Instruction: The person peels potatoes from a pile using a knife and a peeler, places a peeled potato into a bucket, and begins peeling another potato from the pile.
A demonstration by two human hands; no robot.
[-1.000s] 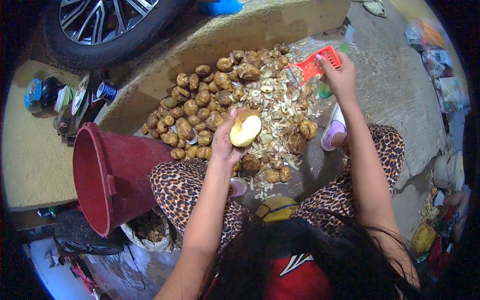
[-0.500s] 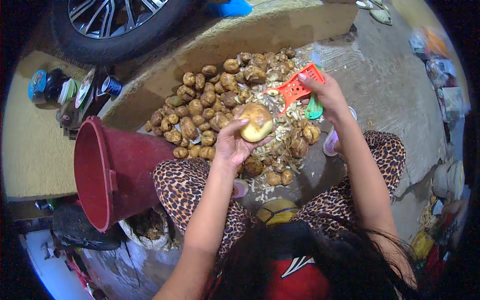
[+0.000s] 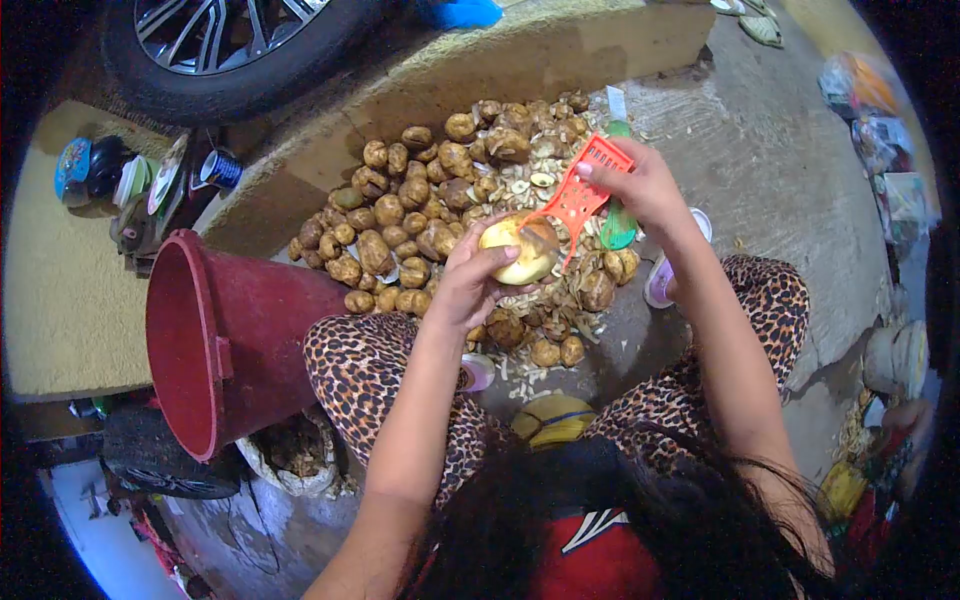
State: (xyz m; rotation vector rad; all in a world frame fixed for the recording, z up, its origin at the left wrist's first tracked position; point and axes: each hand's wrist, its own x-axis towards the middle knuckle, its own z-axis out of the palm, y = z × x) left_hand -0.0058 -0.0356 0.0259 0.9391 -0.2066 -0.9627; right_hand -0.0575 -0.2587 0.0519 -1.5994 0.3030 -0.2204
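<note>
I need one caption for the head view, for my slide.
Left hand holds a partly peeled potato, right hand an orange-red peeler, above scattered peelings.

Seemingly no legible text anywhere.

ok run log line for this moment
left hand: holding part-peeled potato | right hand: holding orange peeler, head at potato | peelings: on ground, beside brown potatoes

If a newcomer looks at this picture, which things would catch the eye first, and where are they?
Probably the bright orange peeler in the right hand, near the centre, with its end at the partly peeled potato in the left hand. Next might come the large dark red bucket at the left, and the car wheel at the upper left.
</note>
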